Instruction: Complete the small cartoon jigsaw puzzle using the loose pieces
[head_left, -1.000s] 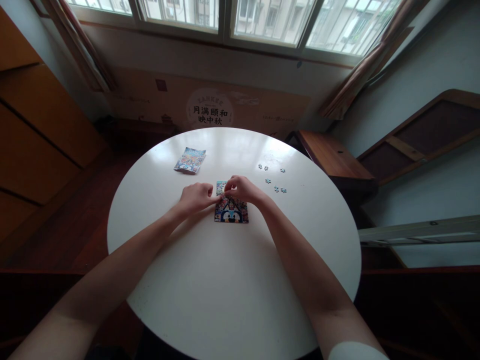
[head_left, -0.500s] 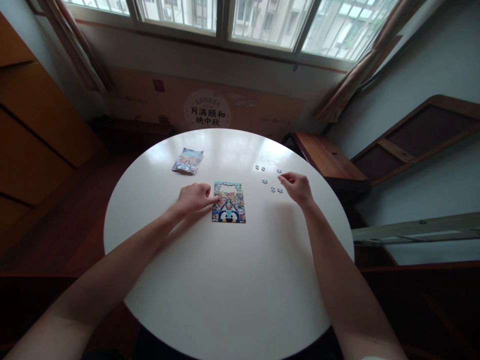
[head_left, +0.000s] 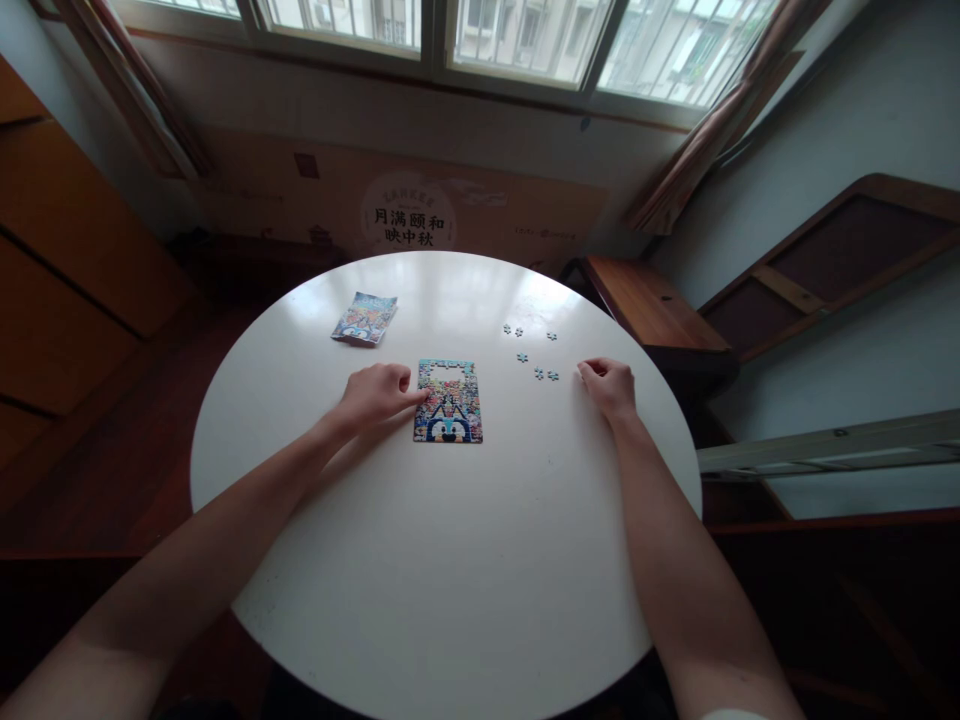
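Observation:
A small colourful jigsaw puzzle (head_left: 448, 402) lies flat near the middle of the round white table (head_left: 442, 560), with a gap in its top row. My left hand (head_left: 373, 392) rests curled against the puzzle's left edge, fingertips touching it. My right hand (head_left: 609, 385) sits on the table to the right, fingers pinched together just right of several loose blue puzzle pieces (head_left: 546, 374). Whether a piece is in the pinch I cannot make out.
A printed puzzle packet (head_left: 364, 318) lies at the table's back left. More loose pieces (head_left: 514, 330) lie further back. A wooden bench (head_left: 651, 310) stands off the right edge, a cabinet (head_left: 67, 270) on the left, windows behind.
My right hand left the puzzle's top edge, swung right to the loose pieces, then settled slightly nearer on the table. The left hand stayed on the puzzle's left side.

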